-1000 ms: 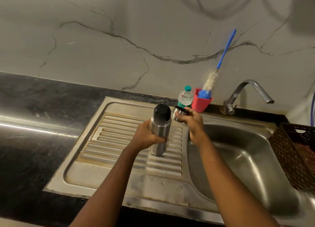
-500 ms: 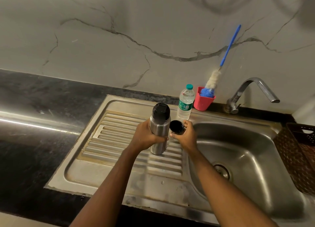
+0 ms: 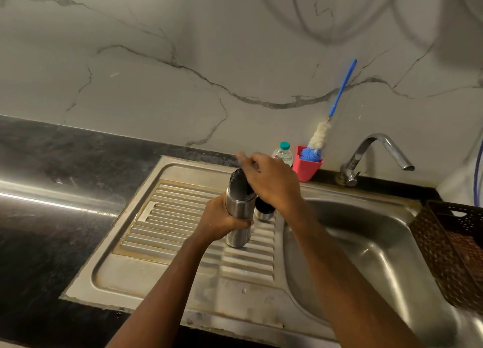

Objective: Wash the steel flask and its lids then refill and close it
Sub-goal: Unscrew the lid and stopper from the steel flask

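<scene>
The steel flask (image 3: 237,236) stands upright on the ribbed drainboard (image 3: 177,217) of the sink. My left hand (image 3: 220,218) is wrapped around its middle. A black inner lid (image 3: 237,184) closes its top. My right hand (image 3: 274,183) is over the right side of that lid, its fingers blurred and spread above it, closed on nothing. The flask's outer steel cap (image 3: 264,213) sits on the drainboard just right of the flask, its dark inside facing up, partly hidden under my right wrist.
The sink basin (image 3: 366,243) lies to the right, with the tap (image 3: 376,148) behind it. A small water bottle (image 3: 283,152) and a red holder (image 3: 305,168) with a blue-handled bottle brush (image 3: 317,138) stand at the back. A brown basket (image 3: 454,248) sits at far right. Black counter is at left.
My right hand has set the outer cap down on the drainboard beside the flask, let it go, and risen to the black inner lid. The left hand kept its hold.
</scene>
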